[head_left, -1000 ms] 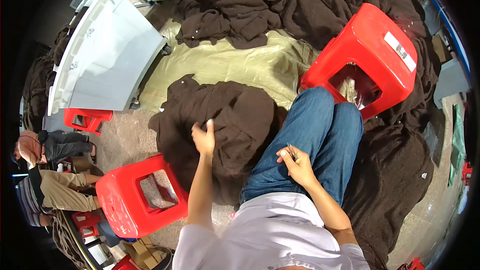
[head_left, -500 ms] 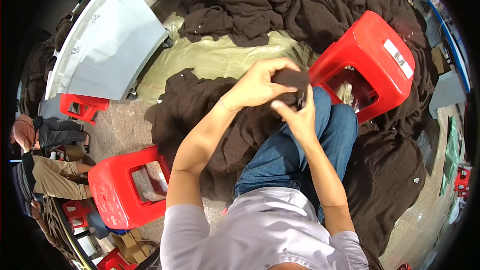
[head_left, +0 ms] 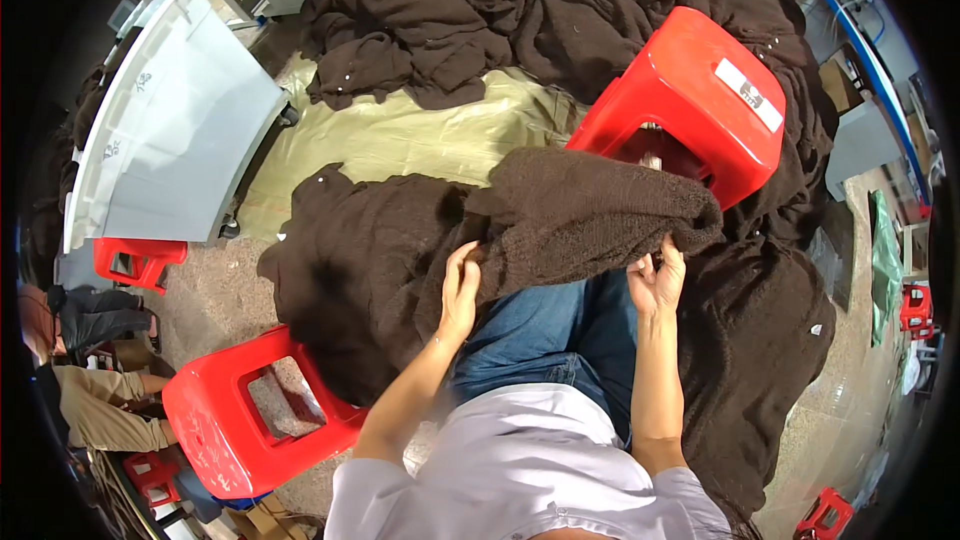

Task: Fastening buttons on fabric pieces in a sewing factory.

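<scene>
A dark brown knit garment (head_left: 600,215) stretches across my lap, its folded length running from my left hand to the front of a red stool. At its right end my right hand (head_left: 657,280) pinches the lower edge, fingertips partly under the cloth. My left hand (head_left: 460,292) has its fingers curled on the garment's left part, some of them hidden in the folds. More brown knit cloth (head_left: 370,240) lies bunched to the left, over my leg and down toward the floor. Whether it is one piece with the garment I cannot tell.
A red stool (head_left: 700,90) stands ahead right, another red stool (head_left: 240,420) at left. Big heaps of brown knitwear (head_left: 420,30) lie ahead on yellowish sheeting (head_left: 380,130). A pale wheeled bin (head_left: 180,130) is at far left; people (head_left: 100,405) sit beyond it.
My hands were close together above my lap with dark cloth between them. Now they are lower and apart, and the knit garment is spread between them. The view has shifted slightly.
</scene>
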Demonstrator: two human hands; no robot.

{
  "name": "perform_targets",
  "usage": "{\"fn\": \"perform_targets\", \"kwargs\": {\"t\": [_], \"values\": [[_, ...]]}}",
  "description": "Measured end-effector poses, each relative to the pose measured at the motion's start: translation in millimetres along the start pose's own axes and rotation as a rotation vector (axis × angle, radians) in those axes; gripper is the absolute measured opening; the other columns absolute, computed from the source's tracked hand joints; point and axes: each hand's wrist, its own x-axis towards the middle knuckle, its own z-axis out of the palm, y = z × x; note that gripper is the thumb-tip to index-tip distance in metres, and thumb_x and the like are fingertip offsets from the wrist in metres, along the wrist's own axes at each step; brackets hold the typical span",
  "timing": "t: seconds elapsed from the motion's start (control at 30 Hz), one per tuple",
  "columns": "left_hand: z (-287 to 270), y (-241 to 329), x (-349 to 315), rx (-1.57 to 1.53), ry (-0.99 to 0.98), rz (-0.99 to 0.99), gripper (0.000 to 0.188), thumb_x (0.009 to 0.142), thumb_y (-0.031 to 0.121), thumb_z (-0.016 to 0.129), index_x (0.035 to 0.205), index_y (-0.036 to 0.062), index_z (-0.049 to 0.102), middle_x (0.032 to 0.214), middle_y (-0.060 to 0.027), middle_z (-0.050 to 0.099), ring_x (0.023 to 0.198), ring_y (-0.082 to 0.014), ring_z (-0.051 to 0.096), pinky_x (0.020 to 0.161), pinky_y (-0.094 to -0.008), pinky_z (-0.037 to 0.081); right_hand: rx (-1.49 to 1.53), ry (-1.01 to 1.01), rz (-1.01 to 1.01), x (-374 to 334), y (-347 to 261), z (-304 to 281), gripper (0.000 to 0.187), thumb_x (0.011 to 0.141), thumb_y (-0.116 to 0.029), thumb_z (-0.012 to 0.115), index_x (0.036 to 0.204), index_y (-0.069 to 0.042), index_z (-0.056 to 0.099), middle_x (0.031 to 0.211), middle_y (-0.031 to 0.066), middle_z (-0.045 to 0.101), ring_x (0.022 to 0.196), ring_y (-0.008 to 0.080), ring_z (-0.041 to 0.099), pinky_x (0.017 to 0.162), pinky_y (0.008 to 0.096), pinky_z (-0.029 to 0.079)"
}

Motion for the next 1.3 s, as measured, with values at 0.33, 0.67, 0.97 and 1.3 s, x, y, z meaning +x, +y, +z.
{"fn": "perform_targets", "kwargs": {"t": [0.33, 0.67, 0.97, 1.3], "values": [[32, 29, 27, 0.374, 0.105, 0.231, 0.050, 0.077, 0.028, 0.079, 0.113, -0.0008, 0.061, 0.134, -0.0146, 0.053, 0.125, -0.0322, 0.044, 0.102, -0.0399, 0.039, -0.252, -0.018, -0.005, -6, 7, 4, 0.014, 0.092, -0.015, 0.061, 0.105, -0.014, 0.056, 0.089, -0.0006, 0.060, 0.045, 0.0083, 0.035, 0.050, 0.0254, 0.038], [50, 43, 18, 0.357, 0.133, 0.327, 0.024, 0.081, 0.003, 0.070, 0.104, 0.0001, 0.064, 0.100, -0.0166, 0.059, 0.090, -0.0317, 0.061, 0.078, -0.0344, 0.050, -0.524, 0.196, 0.160, -49, 0, 5, 0.016, 0.087, -0.017, 0.068, 0.098, -0.011, 0.058, 0.085, 0.0014, 0.062, 0.049, 0.0077, 0.042, 0.044, 0.0253, 0.037], [-28, 160, 92, 0.223, 0.438, 0.661, 0.023, 0.083, -0.012, 0.051, 0.100, -0.0020, 0.063, 0.097, -0.0095, 0.065, 0.090, -0.0169, 0.062, 0.084, -0.0280, 0.048, -0.918, 0.001, -0.146, -77, -7, 32, 0.017, 0.085, -0.019, 0.072, 0.086, -0.005, 0.062, 0.061, 0.0001, 0.056, 0.042, 0.0052, 0.044, 0.039, 0.0201, 0.034], [-19, 390, 174, 0.958, -0.067, 1.842, 0.045, 0.064, -0.005, 0.061, 0.105, 0.0120, 0.068, 0.083, -0.0090, 0.060, 0.067, -0.0272, 0.061, 0.055, -0.0342, 0.050, -0.955, -0.918, -0.378, 44, -19, 279, 0.063, 0.072, -0.012, 0.081, 0.129, -0.003, 0.055, 0.115, 0.0044, 0.063, 0.083, 0.0040, 0.056, 0.051, 0.0186, 0.042]]}}
